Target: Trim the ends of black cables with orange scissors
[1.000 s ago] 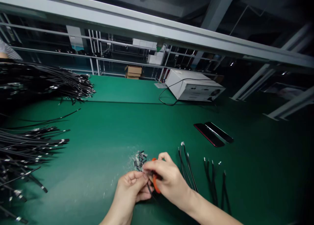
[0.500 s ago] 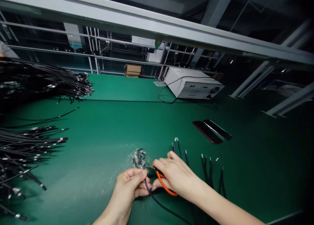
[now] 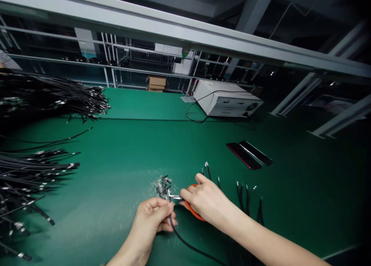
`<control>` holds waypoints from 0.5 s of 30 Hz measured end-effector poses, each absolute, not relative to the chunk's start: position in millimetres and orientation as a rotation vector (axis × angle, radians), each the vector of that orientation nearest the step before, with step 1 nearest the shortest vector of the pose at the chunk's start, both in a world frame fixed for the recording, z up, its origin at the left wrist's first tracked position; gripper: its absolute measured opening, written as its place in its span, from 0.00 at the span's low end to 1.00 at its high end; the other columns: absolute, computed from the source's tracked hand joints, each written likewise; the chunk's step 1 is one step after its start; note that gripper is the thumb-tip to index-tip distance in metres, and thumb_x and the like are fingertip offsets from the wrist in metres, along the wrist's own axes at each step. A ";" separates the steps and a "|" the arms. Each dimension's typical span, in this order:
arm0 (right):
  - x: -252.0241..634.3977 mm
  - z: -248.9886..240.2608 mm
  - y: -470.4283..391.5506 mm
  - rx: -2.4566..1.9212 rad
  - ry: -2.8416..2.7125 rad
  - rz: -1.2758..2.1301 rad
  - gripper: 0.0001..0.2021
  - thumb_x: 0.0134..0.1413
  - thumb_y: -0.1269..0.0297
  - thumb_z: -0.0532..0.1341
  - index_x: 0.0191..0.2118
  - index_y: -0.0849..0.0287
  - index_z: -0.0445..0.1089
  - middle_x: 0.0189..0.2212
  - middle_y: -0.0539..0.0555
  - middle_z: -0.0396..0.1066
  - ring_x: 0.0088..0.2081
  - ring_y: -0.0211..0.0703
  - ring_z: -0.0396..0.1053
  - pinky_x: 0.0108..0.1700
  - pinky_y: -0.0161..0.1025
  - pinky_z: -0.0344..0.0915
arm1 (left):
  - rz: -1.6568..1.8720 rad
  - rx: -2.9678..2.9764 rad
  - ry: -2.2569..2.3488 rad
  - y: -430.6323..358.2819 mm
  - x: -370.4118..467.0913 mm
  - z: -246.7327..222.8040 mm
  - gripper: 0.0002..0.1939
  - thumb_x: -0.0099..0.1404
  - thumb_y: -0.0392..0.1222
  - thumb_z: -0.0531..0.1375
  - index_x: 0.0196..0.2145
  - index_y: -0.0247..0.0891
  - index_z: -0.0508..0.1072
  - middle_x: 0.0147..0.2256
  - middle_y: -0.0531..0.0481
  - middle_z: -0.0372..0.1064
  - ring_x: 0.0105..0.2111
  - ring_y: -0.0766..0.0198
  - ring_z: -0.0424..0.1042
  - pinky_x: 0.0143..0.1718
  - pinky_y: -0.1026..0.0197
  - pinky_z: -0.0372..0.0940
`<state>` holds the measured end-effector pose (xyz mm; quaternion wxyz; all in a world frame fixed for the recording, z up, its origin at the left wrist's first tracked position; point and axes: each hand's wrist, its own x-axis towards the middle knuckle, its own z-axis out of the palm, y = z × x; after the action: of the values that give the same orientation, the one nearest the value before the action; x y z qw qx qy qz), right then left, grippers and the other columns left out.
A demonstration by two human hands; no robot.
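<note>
I see my left hand (image 3: 155, 215) pinching a thin black cable (image 3: 185, 241) near its end, keeping the tip steady, while my right hand (image 3: 205, 202) is closed around orange-handled metal pliers (image 3: 189, 208) whose nose meets that tip just beside a small heap of black sleeve pieces (image 3: 163, 185). The green table (image 3: 139, 142) lies open ahead; black cable bundles (image 3: 37, 173) crowd its left edge.

Head view, down over bench (image 3: 136, 142)

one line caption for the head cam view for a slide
At a green bench, the left hand pinches a black cable while the right hand holds orange-handled cutters at its tip.
</note>
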<state>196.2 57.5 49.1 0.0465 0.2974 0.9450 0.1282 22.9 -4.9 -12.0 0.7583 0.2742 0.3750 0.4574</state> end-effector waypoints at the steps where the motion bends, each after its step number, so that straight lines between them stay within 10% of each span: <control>1: 196.0 50.0 57.9 0.887 2.880 0.398 0.08 0.56 0.66 0.47 0.29 0.61 0.57 0.18 0.51 0.59 0.19 0.38 0.51 0.36 0.41 0.44 | 1.011 0.607 0.824 -5.1 23.3 -10.1 0.32 0.52 0.54 0.67 0.37 0.21 0.60 0.31 0.37 0.59 0.27 0.64 0.63 0.26 0.71 0.62; 11: 192.5 48.3 60.8 0.840 2.806 0.400 0.05 0.50 0.66 0.52 0.28 0.61 0.60 0.16 0.52 0.61 0.17 0.40 0.55 0.34 0.42 0.46 | 0.997 0.618 0.821 -3.0 23.3 -16.0 0.31 0.55 0.54 0.66 0.38 0.21 0.59 0.32 0.37 0.58 0.29 0.64 0.62 0.28 0.70 0.63; 15: 187.0 54.2 58.9 1.356 2.788 -0.219 0.12 0.54 0.58 0.48 0.27 0.60 0.61 0.15 0.51 0.59 0.19 0.39 0.57 0.29 0.37 0.51 | 1.000 0.594 0.784 -3.3 23.2 -13.9 0.30 0.56 0.54 0.65 0.39 0.23 0.58 0.32 0.40 0.58 0.28 0.66 0.61 0.28 0.69 0.63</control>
<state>187.0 58.9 54.2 0.0167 0.4361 0.8970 -0.0704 23.2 -3.3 -13.9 0.7640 0.2732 0.3606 0.4601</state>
